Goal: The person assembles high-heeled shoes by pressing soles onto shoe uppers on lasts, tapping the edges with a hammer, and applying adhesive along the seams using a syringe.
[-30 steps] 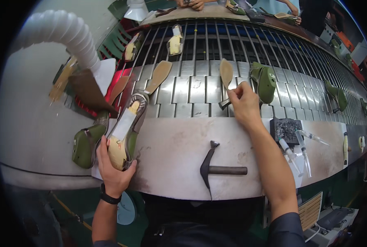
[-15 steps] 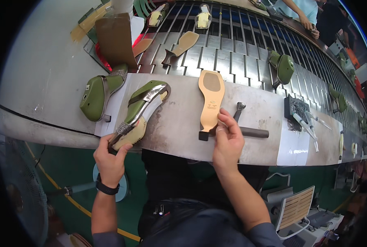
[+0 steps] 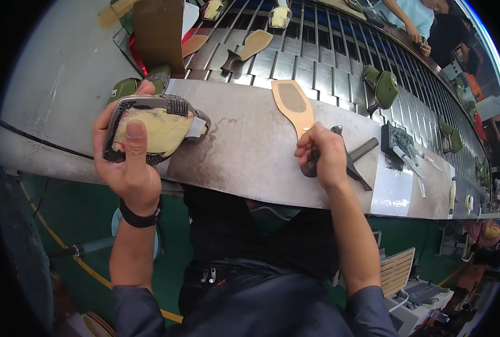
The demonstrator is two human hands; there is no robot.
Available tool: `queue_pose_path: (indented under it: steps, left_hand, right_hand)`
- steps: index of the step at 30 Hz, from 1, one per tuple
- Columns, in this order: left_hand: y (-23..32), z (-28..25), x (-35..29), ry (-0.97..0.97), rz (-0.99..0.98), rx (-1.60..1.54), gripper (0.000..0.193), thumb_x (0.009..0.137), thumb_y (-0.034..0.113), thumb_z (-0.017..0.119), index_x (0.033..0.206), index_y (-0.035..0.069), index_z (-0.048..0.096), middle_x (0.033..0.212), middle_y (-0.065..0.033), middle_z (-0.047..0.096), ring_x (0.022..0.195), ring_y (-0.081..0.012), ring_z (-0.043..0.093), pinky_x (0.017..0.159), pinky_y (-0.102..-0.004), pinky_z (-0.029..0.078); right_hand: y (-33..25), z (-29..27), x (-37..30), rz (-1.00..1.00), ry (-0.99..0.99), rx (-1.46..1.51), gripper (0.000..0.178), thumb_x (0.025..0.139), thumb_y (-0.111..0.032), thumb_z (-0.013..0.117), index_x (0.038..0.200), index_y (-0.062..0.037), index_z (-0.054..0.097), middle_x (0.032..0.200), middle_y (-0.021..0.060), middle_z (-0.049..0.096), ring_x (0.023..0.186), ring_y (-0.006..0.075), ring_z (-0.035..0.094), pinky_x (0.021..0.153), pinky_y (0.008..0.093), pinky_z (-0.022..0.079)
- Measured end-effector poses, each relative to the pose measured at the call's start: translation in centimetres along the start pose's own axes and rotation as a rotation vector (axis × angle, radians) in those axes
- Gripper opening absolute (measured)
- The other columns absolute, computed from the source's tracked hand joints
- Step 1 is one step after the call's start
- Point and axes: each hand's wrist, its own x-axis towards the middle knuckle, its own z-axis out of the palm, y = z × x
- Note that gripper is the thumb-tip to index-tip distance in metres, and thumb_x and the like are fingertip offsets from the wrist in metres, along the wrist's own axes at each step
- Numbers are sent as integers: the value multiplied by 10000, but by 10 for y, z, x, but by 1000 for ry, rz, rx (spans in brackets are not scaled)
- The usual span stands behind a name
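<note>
My left hand [image 3: 132,177] is wrapped round a lasted shoe [image 3: 168,130], thumb pressed on its cream underside, which faces me. A grey strap and a dark rough edge frame that underside. My right hand [image 3: 327,153] is closed on the heel end of a tan shoe sole [image 3: 294,109]. The sole's toe points away from me, and its dark heel shows below my fingers. Just right of that hand lies a hammer [image 3: 363,150] on the bench. A second lasted shoe, green [image 3: 125,89], stands behind my left hand, partly hidden.
The pale workbench [image 3: 233,140] runs beside a metal conveyor [image 3: 317,67] carrying another heeled sole [image 3: 255,45] and several green lasted shoes [image 3: 383,90]. On the right, a dark block [image 3: 397,140] sits near syringe-like tubes [image 3: 410,163]. A co-worker [image 3: 407,19] is across the conveyor.
My left hand has raised the shoe and turned its underside toward me. My right hand has closed over the sole's heel end, tilting the sole. The hammer lies at a different angle.
</note>
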Motion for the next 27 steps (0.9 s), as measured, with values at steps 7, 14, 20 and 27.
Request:
queue_pose_path:
  steps: [7,14,20,27]
  left_hand:
    - [35,17,37,-165,-444,-298,389,1109,265,572,1260,-91,612,1276,-292,711,1105,-289,743,981,-411,608]
    - [-5,51,32,-293,-857,-585,428,1111,316,585,1278,-75,635,1238,-226,734,1044,-266,759,932,-417,633]
    - [-24,63,37,-328,-884,-582,511,1134,392,499,1335,-68,599,1299,-218,688,1094,-268,730,968,-433,613]
    - [-34,46,42,-346,-893,-601,512,1132,398,499,1330,-63,598,1314,-216,677,1140,-276,708,1024,-436,580]
  right_hand:
    - [16,24,2,-8,138,-236,547,1056,-296,707,613,-80,469,575,-66,441,545,41,337,484,280,281]
    - [10,29,6,-5,186,-279,518,1024,-219,724,611,-70,450,563,-64,434,551,55,353,500,301,297]
    - [28,14,-20,-142,323,-164,176,995,-116,733,913,-3,626,889,93,695,795,132,637,717,295,516]
    - [16,2,-130,-89,322,-444,165,990,-86,722,1097,12,642,1584,317,480,1457,373,507,1189,470,393]
